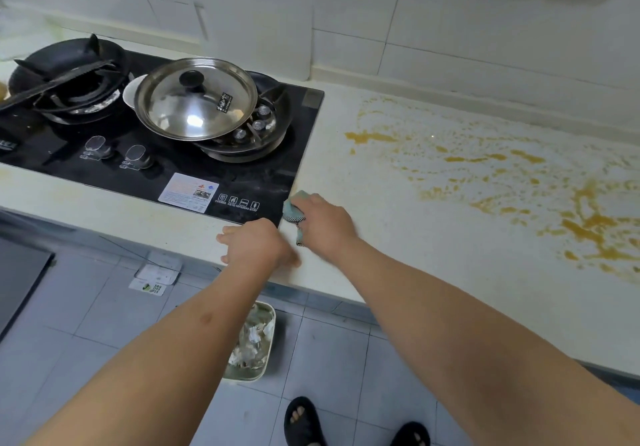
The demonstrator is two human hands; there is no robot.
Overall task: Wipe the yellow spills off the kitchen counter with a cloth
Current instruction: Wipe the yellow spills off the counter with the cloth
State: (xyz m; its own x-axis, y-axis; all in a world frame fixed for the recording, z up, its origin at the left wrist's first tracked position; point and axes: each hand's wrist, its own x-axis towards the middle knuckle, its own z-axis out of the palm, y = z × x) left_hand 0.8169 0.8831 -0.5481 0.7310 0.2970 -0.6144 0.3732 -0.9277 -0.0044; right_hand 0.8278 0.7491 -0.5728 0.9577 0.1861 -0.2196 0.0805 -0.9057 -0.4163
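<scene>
The right hand (323, 222) grips a bunched teal cloth (294, 210) on the counter (398, 237) beside the hob's near right corner. Yellow spills (540, 196) spread far right. The left hand (254, 243) rests, fingers spread, on the counter edge.

Two bare forearms (194, 334), no sleeves, no watch, no bands or rings visible. Small dark mark on left forearm near 9 o'clock side of the arm. Darker patch on right forearm (485, 359) toward 5 o'clock. Left hand (254, 244) and right hand (323, 224) both ungloved. Black open-toe slides on both feet, left slide (302, 421) and right slide (412, 435), toes showing, at 6 o'clock of view. Legs not visible.
</scene>
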